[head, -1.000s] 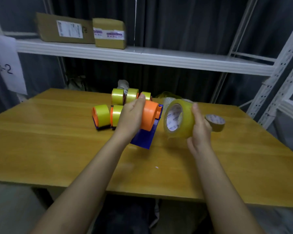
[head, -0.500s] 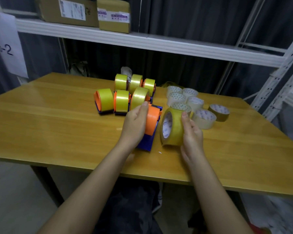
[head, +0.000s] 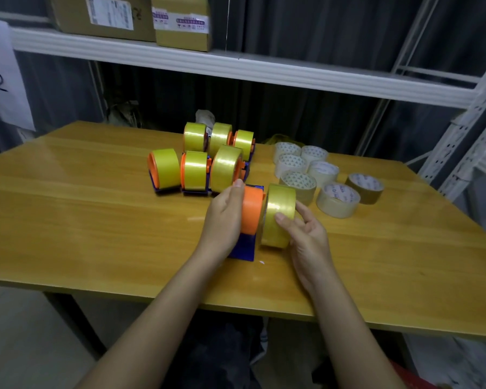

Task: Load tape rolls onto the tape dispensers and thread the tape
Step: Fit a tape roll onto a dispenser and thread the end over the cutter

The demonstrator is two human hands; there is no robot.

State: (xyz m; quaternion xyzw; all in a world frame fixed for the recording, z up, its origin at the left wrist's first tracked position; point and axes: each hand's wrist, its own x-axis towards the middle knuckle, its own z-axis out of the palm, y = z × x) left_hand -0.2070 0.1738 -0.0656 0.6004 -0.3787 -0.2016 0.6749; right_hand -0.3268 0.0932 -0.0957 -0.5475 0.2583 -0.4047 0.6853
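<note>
A blue tape dispenser with an orange drum (head: 252,210) stands on the wooden table (head: 96,226) in front of me. My left hand (head: 225,220) grips the drum from the left. A yellowish clear tape roll (head: 278,214) stands on edge against the drum's right end, partly over it. My right hand (head: 306,237) holds this roll, thumb on its tread and fingers behind it. Several loaded dispensers (head: 197,167) with yellow rolls sit in two rows behind.
Several loose clear tape rolls (head: 306,169) and one brown roll (head: 365,188) lie at the right rear of the table. A white shelf (head: 236,66) with cardboard boxes (head: 180,21) hangs above the far edge. White racking (head: 474,130) stands at the right.
My right hand has brought the roll down from the air and in against the orange drum. The camera tilted down, so the loose rolls at the right came into view.
</note>
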